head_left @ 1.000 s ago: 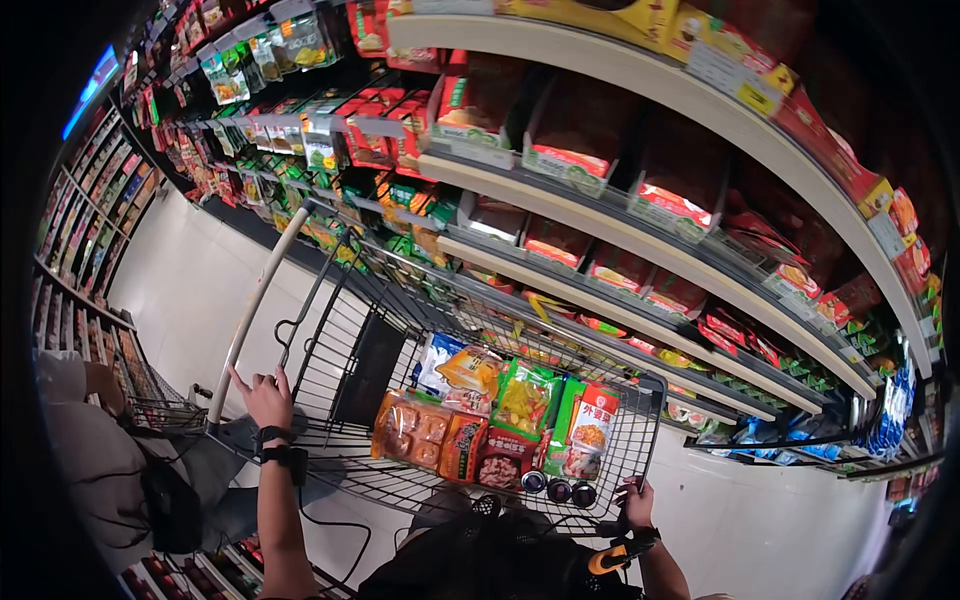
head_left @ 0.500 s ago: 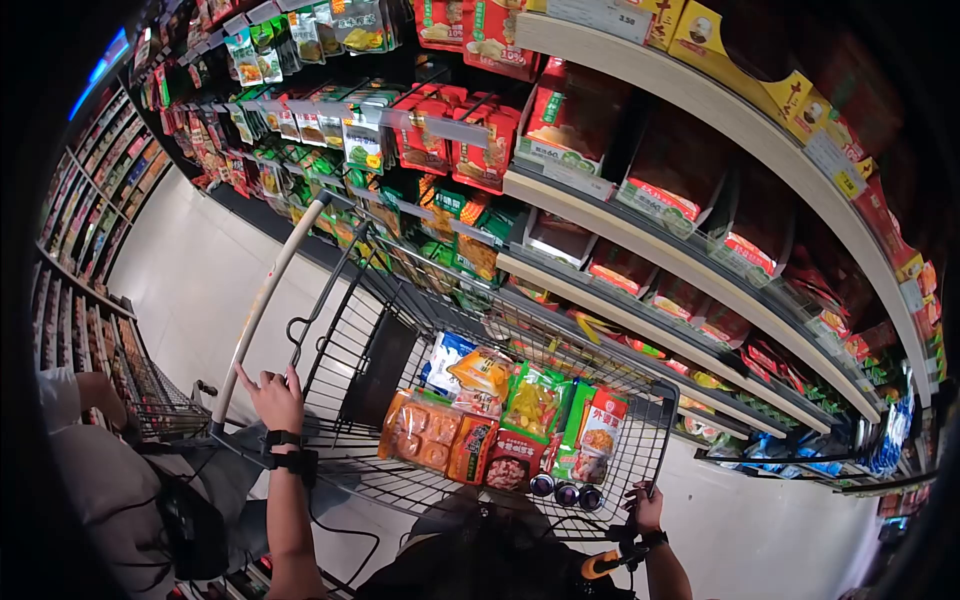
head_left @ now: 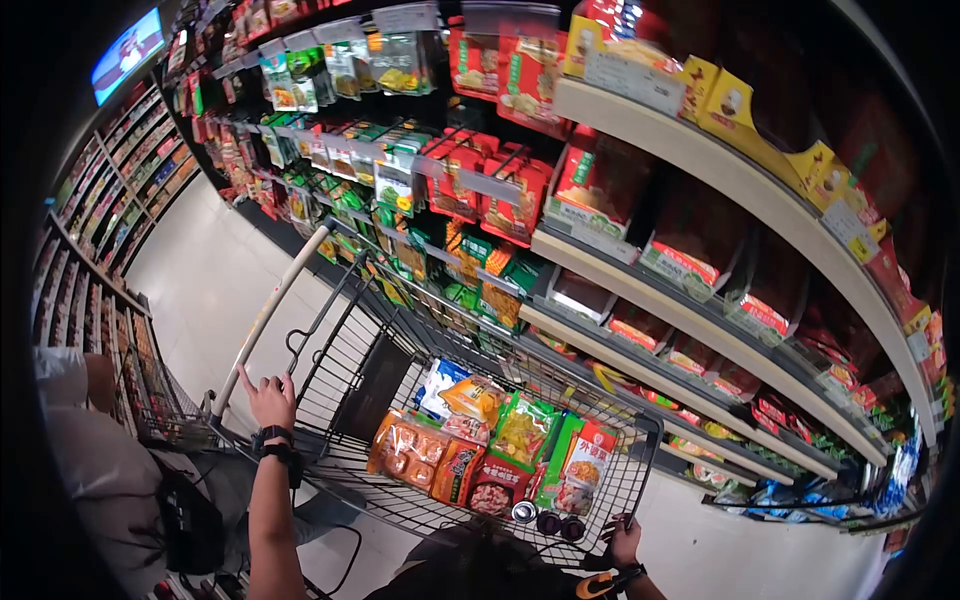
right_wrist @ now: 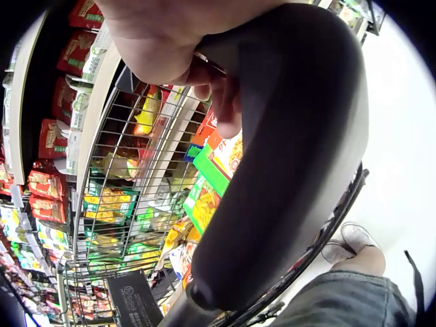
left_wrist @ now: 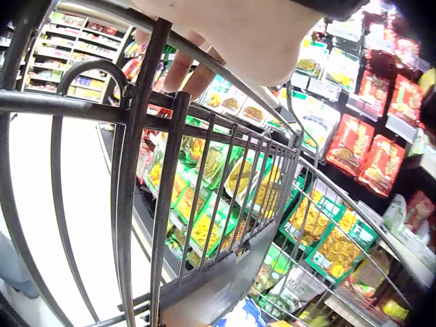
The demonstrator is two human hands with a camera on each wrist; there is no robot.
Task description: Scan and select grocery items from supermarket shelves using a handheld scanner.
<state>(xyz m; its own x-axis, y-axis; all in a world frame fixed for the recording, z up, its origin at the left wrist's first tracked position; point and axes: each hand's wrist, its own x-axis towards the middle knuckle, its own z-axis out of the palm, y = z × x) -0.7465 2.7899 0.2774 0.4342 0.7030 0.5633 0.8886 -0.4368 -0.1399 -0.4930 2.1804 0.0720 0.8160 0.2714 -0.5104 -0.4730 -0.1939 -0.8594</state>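
A wire shopping cart (head_left: 345, 392) stands beside the shelves, holding a clear pack of round orange-brown items (head_left: 408, 450), a green packet (head_left: 525, 432), a red-and-white packet (head_left: 588, 468) and several dark round-topped items (head_left: 548, 522). At the cart's left end my left hand (head_left: 270, 402) rests over the rim, fingers loosely extended near the pale handle (head_left: 262, 312). In the left wrist view those fingers (left_wrist: 191, 71) hang over a dark bar. My right hand (head_left: 622, 540) grips the cart's right corner; in the right wrist view its fingers (right_wrist: 225, 102) curl behind a large black corner piece (right_wrist: 293, 157).
Long shelves (head_left: 680, 270) of red, green and yellow packets run along the cart's far side. A person in grey (head_left: 115, 480) stands at the left by another wire cart (head_left: 175, 415). Pale floor (head_left: 190, 255) extends between the cart and the left-hand shelves.
The shelf goods have shifted right and down in the head view, while the cart stays at nearly the same place. Both hands keep their places on the cart.
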